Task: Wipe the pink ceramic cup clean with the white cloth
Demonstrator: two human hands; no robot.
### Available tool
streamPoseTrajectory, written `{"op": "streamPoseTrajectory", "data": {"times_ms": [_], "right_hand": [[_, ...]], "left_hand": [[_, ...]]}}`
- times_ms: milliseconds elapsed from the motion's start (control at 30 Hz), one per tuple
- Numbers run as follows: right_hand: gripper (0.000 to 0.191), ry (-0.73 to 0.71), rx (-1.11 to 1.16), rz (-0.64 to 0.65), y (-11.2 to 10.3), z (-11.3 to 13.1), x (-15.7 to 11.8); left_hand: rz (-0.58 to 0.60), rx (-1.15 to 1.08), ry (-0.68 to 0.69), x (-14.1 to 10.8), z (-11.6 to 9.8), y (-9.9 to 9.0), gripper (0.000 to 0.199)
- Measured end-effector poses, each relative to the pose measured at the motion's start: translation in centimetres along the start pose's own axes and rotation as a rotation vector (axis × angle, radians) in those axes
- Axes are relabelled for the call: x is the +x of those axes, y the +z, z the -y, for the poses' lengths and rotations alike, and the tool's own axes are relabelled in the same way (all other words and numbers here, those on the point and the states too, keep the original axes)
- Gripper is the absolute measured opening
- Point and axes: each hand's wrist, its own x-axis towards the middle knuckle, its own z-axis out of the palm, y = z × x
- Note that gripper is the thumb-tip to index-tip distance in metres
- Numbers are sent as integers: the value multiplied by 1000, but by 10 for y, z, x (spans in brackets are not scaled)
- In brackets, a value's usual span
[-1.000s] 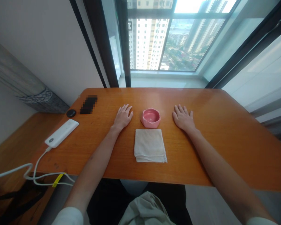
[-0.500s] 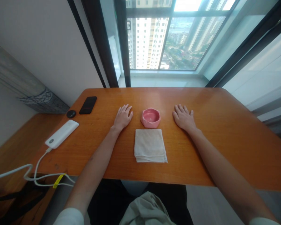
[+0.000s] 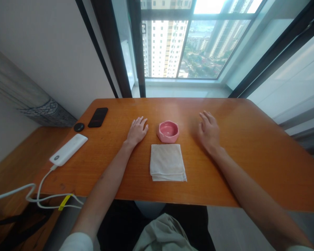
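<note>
On the worktop [image 3: 264,157], the pink bowl [image 3: 168,134] sits with the folded white cloth [image 3: 167,162] just beside it at six o'clock, the left grip [image 3: 137,130] released and lying palm down near the bowl's nine o'clock, and the right grip [image 3: 209,131], slightly blurred, empty and loosely curled at three o'clock.

Bowl [image 3: 168,138] just behind the cloth [image 3: 168,162] on the table [image 3: 256,139].
</note>
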Motion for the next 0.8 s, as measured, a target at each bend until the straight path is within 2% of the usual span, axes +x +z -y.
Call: {"op": "streamPoseTrajectory", "data": {"times_ms": [33,100,167,233,333,367,433,500,567,600,667,700,733,767,800], "right_hand": [[61,-97,46,-59,-8,17,-13],[62,-329,132,-17,-21,56,-49],[67,-558,174,177,-25,92,-92],[82,-639,151,325,-23,119,-133],[110,-642,137,429,-19,133,-178],[113,-649,147,434,-19,133,-188],[102,-688,198,432,-22,130,-202],[80,-699,329,432,-29,123,-203],[61,-558,545,472,-42,115,-188],[52,-407,657,509,-50,111,-174],[41,25,820,599,-68,100,-134],[46,214,875,596,-77,95,-112],[51,359,912,522,-86,90,-90],[51,444,911,388,-94,85,-69],[49,464,865,217,-99,82,-50]], "left_hand": [[2,2,-2,0,0,0,54],[9,6,-2,0,0,0,53],[14,7,-4,-1,0,0,53],[10,8,-7,-1,0,-1,53],[5,8,-5,-1,0,-1,53],[5,7,-3,-1,0,-2,53],[7,6,-1,-1,-1,-2,53],[10,3,-3,-1,-1,-2,54],[14,2,-5,-1,-1,-2,54],[14,2,-4,-1,-1,-1,54],[10,0,-3,0,-1,-1,54],[8,-2,-4,0,0,0,54],[5,-5,-4,0,0,0,53],[4,-9,-6,0,0,0,53],[3,-13,-7,0,0,0,53]]}}
